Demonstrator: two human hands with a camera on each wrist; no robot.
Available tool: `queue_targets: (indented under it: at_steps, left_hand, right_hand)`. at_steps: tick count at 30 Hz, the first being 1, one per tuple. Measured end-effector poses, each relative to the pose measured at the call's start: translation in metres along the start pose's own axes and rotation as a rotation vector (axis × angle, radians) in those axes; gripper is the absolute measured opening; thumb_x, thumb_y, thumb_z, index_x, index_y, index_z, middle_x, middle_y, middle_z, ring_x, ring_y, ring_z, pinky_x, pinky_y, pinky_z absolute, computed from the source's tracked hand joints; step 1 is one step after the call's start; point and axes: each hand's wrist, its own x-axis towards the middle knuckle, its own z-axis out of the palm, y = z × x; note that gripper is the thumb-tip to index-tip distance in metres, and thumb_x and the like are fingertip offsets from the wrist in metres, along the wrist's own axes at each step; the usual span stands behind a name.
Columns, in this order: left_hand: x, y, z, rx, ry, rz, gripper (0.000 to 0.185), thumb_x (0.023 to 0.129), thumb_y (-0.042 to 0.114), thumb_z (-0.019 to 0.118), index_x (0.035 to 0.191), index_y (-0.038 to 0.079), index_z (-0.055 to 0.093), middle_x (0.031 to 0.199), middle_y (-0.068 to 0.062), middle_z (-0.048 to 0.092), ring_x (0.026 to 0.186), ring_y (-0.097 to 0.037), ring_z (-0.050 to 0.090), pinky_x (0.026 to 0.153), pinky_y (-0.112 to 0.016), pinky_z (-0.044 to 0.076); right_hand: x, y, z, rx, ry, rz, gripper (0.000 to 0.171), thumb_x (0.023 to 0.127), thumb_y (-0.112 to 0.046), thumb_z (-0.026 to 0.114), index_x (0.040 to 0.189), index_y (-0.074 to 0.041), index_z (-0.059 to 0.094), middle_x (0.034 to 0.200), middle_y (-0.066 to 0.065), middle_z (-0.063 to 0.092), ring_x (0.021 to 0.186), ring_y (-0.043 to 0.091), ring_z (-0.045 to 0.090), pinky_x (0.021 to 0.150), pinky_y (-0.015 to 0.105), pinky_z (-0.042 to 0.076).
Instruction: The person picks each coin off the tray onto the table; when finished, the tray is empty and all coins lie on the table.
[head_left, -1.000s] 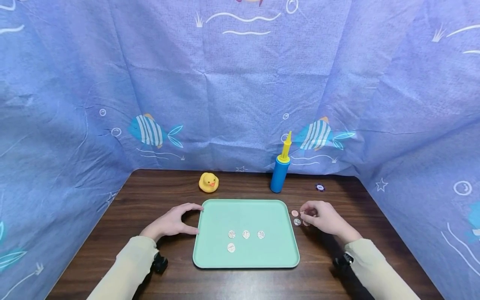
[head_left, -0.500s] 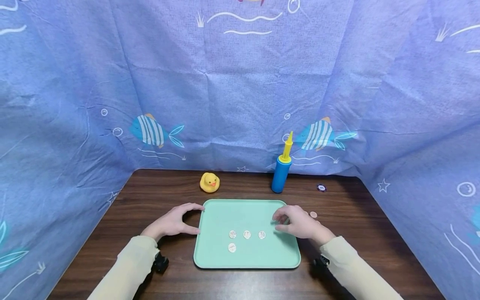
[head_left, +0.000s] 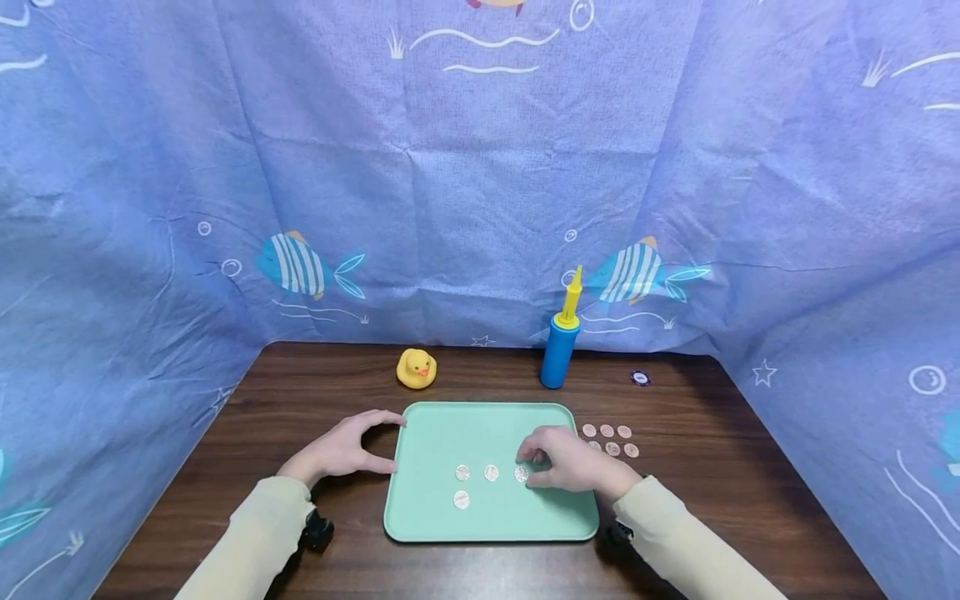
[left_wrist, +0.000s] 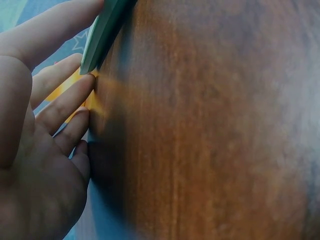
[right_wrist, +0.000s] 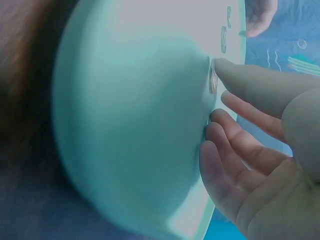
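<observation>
A pale green tray (head_left: 480, 521) lies on the dark wooden table and holds several silver-coloured coins. In the head view my left hand (head_left: 337, 450) is spread at the tray's left rim, thumb and fingertips right at the edge. Over the tray's right half, my right hand (head_left: 561, 460) has its thumb at the rightmost coin (head_left: 521, 473) of a row of three. From the right wrist, the thumb tip meets that coin's edge (right_wrist: 213, 77), with the other fingers apart from the thumb. One more coin (head_left: 461, 500) lies in front of the row.
Several coins (head_left: 612, 449), mostly copper-coloured, lie in two rows right of the tray. Behind the tray stand a yellow rubber duck (head_left: 416, 369) and a blue hand pump (head_left: 559, 354) with a yellow nozzle. A dark poker chip (head_left: 640, 378) lies at the back right.
My right hand has moved left from the coins beside the tray to the rightmost coin in the tray's row. My left hand has stayed at the left rim.
</observation>
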Motion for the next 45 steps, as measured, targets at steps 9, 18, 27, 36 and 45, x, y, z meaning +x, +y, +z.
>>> queue_targets:
  at_steps: [9,18,27,36,45]
  left_hand:
    - [-0.001,-0.004,0.001,0.006,-0.002,0.028,0.074,0.082,0.047,0.09,0.146,0.024,0.061,0.154,-0.004,0.053,0.147,-0.034,0.044,0.117,-0.062,0.036]
    - [0.002,-0.004,0.0,0.02,0.007,0.05,0.074,0.081,0.048,0.09,0.145,0.023,0.061,0.153,-0.003,0.055,0.145,-0.033,0.046,0.117,-0.06,0.038]
    - [0.001,-0.005,0.001,0.025,0.007,0.043,0.075,0.081,0.051,0.09,0.145,0.024,0.061,0.153,-0.004,0.054,0.146,-0.033,0.046,0.116,-0.061,0.038]
    - [0.002,-0.006,0.0,0.016,0.002,0.048,0.074,0.081,0.049,0.09,0.145,0.024,0.061,0.153,-0.003,0.055,0.146,-0.033,0.045,0.117,-0.061,0.037]
    - [0.001,-0.005,0.0,0.019,0.005,0.06,0.074,0.082,0.049,0.09,0.145,0.023,0.061,0.152,-0.003,0.055,0.145,-0.033,0.047,0.116,-0.061,0.038]
  right_hand:
    - [0.004,-0.009,0.003,-0.001,-0.014,-0.031,0.015,0.087,-0.006,0.086,0.1,-0.011,0.08,0.093,-0.002,0.072,0.083,0.01,0.063,0.074,0.023,0.054]
    - [0.009,-0.009,0.007,-0.009,0.009,-0.07,0.012,0.087,-0.007,0.085,0.098,-0.012,0.08,0.091,-0.003,0.071,0.081,0.006,0.062,0.073,0.021,0.053]
    - [0.014,-0.013,0.004,0.034,-0.034,-0.034,0.014,0.086,0.0,0.084,0.094,-0.009,0.079,0.086,-0.004,0.073,0.079,0.006,0.065,0.074,0.022,0.055]
    - [0.015,-0.009,0.007,0.02,-0.07,-0.018,0.015,0.087,0.0,0.083,0.097,-0.01,0.076,0.086,-0.008,0.07,0.081,0.003,0.062,0.075,0.022,0.054]
    - [0.016,-0.009,0.006,-0.009,-0.065,-0.034,0.016,0.087,0.001,0.082,0.097,-0.01,0.078,0.086,-0.007,0.07,0.078,0.002,0.058,0.073,0.021,0.052]
